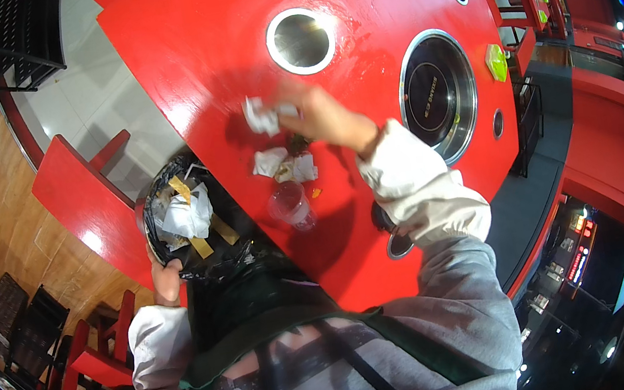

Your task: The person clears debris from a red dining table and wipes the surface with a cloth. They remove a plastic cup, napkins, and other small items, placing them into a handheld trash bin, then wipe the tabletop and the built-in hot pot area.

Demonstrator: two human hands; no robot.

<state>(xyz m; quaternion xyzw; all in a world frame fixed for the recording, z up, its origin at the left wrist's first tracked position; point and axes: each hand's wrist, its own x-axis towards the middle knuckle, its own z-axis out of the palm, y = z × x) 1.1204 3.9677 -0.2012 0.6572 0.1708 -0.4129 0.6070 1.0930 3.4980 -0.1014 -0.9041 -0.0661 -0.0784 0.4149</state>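
My right hand is above the red table, slightly blurred, with crumpled white tissue pinched in its fingers. Just below it on the tabletop lie more used tissues and a small dark green scrap. A clear plastic cup is nearer to me, beside an orange food bit. At the table's edge, my left hand grips the rim of a bin lined with a black plastic bag. Inside the bin are white tissues and several yellowish strips.
An induction hotpot cooker is sunk into the table, with metal-ringed round openings around it. A yellow-green packet sits by the far edge. A red bench stands left of the bin, and black metal racks stand beyond.
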